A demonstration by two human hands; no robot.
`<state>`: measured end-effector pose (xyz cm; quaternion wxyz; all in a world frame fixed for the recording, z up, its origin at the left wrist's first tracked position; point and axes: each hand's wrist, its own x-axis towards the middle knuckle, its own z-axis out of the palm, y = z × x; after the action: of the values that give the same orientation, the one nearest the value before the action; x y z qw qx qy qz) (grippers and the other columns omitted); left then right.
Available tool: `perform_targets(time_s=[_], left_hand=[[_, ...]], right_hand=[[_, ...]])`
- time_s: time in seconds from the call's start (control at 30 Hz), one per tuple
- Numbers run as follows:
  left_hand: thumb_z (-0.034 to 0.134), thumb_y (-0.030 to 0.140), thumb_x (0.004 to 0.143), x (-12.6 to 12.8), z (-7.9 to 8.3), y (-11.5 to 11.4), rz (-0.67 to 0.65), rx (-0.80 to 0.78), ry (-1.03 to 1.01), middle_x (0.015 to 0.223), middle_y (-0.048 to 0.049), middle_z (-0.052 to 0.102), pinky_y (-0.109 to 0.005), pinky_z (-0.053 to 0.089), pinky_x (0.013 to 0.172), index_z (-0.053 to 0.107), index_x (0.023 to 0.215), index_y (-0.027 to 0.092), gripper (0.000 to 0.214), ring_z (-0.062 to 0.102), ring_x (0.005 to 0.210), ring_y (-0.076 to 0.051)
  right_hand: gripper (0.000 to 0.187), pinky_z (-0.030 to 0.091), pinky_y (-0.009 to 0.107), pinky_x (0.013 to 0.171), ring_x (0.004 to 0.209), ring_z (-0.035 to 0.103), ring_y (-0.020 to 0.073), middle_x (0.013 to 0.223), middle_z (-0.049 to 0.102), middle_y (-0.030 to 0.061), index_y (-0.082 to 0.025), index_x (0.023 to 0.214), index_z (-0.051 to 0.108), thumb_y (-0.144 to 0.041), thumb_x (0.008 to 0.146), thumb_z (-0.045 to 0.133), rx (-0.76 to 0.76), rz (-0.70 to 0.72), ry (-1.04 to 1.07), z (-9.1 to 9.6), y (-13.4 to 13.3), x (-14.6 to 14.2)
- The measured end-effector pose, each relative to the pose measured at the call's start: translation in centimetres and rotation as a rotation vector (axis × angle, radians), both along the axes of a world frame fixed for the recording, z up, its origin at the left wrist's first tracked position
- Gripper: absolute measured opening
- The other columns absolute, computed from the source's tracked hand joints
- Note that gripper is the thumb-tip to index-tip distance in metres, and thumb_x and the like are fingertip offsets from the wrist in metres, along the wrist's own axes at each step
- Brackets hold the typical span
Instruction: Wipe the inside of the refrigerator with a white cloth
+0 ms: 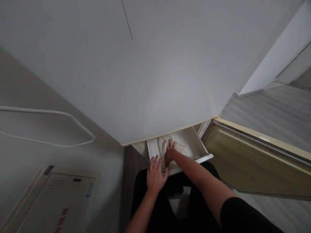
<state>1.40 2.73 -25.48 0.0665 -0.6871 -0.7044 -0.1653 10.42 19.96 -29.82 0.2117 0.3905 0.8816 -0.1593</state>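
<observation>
Below a white cabinet top, a white drawer [194,147] is pulled out above my knees. A pale, whitish folded item, perhaps cloth [180,147], lies inside it. My right hand [170,152] reaches into the drawer and rests on or against this item; its fingers are extended and partly spread. At the drawer's left front corner is my left hand [156,174], fingers apart, with nothing in it. Whether its fingertips touch the drawer wall I cannot tell. The drawer's near left part is hidden behind my hands.
An open cabinet door [257,161] with a yellowish panel stands to the right, over grey wood-look floor [272,103]. On the left wall are a white cable [48,111] and a panel box [60,197] with red lettering. The large white cabinet top [155,71] fills the upper view.
</observation>
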Motion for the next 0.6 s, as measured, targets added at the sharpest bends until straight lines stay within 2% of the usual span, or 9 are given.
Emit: perform_targets(time_s=[0.07,0.13,0.2,0.23,0.3,0.4,0.5,0.6], left_hand=[[0.056,0.037,0.093,-0.2,-0.2,0.0,-0.005,0.007,0.002,0.154,-0.0130,0.052,-0.046,0.050,0.109,0.048,0.147,0.014,0.059,0.043,0.146,-0.033],[0.057,0.036,0.093,-0.3,-0.4,0.0,-0.005,0.008,0.001,0.155,-0.0126,0.051,-0.045,0.048,0.111,0.041,0.153,0.014,0.066,0.043,0.146,-0.032],[0.057,0.036,0.093,-0.4,-0.5,0.0,-0.002,0.005,-0.005,0.155,-0.0124,0.051,-0.044,0.048,0.111,0.037,0.155,0.014,0.069,0.043,0.145,-0.031],[0.056,0.036,0.093,-0.4,-0.5,0.0,-0.001,0.005,-0.008,0.155,-0.0126,0.051,-0.043,0.049,0.110,0.036,0.155,0.014,0.069,0.044,0.145,-0.031],[0.055,0.038,0.094,-0.4,-0.5,0.0,-0.002,0.004,-0.015,0.153,-0.0135,0.052,-0.044,0.049,0.110,0.037,0.154,0.014,0.068,0.045,0.144,-0.031],[0.054,0.037,0.094,-0.3,-0.4,0.0,0.004,0.000,-0.034,0.151,-0.0140,0.055,-0.044,0.049,0.109,0.038,0.153,0.015,0.065,0.046,0.142,-0.031],[0.056,0.036,0.093,-0.2,-0.2,0.0,0.012,-0.001,-0.067,0.148,-0.0143,0.056,-0.045,0.050,0.107,0.040,0.151,0.016,0.064,0.048,0.141,-0.031],[0.057,0.036,0.092,-0.2,-0.1,0.0,0.013,-0.004,-0.098,0.146,-0.0151,0.058,-0.045,0.050,0.107,0.042,0.150,0.015,0.063,0.049,0.139,-0.031]], right_hand=[[0.125,-0.013,0.078,0.111,0.147,-0.023,0.0523,0.167,-0.009,0.0236,-0.010,0.161,0.028,-0.051,0.060,0.088,0.009,0.064,0.054,-0.3,-1.5,-2.7],[0.112,-0.012,0.076,0.113,0.150,-0.017,0.0517,0.167,0.011,0.0238,-0.011,0.154,0.046,-0.048,0.058,0.090,-0.008,0.095,0.102,-0.6,-2.6,-4.7],[0.102,-0.013,0.076,0.113,0.151,-0.015,0.0511,0.164,0.025,0.0241,-0.012,0.146,0.057,-0.046,0.056,0.092,-0.032,0.096,0.098,-0.8,-3.0,-5.4],[0.101,-0.013,0.076,0.113,0.151,-0.016,0.0498,0.164,0.026,0.0236,-0.012,0.146,0.057,-0.045,0.057,0.091,-0.038,0.105,0.088,-1.0,-2.8,-5.3],[0.105,-0.013,0.076,0.114,0.152,-0.020,0.0452,0.167,0.018,0.0210,-0.013,0.152,0.050,-0.047,0.061,0.089,-0.037,0.141,0.064,-1.1,-2.0,-4.3],[0.121,-0.010,0.077,0.113,0.151,-0.027,0.0418,0.169,-0.008,0.0157,-0.016,0.161,0.032,-0.056,0.060,0.087,-0.026,0.118,0.042,-0.9,-0.1,-1.2],[0.133,-0.008,0.081,0.109,0.148,-0.033,0.0441,0.164,-0.030,0.0117,-0.020,0.163,0.024,-0.066,0.055,0.086,-0.061,-0.017,0.024,-0.5,2.1,2.8],[0.142,-0.004,0.082,0.107,0.146,-0.037,0.0439,0.159,-0.039,0.0097,-0.023,0.165,0.011,-0.072,0.054,0.084,-0.124,-0.225,-0.029,-0.3,4.0,7.3]])
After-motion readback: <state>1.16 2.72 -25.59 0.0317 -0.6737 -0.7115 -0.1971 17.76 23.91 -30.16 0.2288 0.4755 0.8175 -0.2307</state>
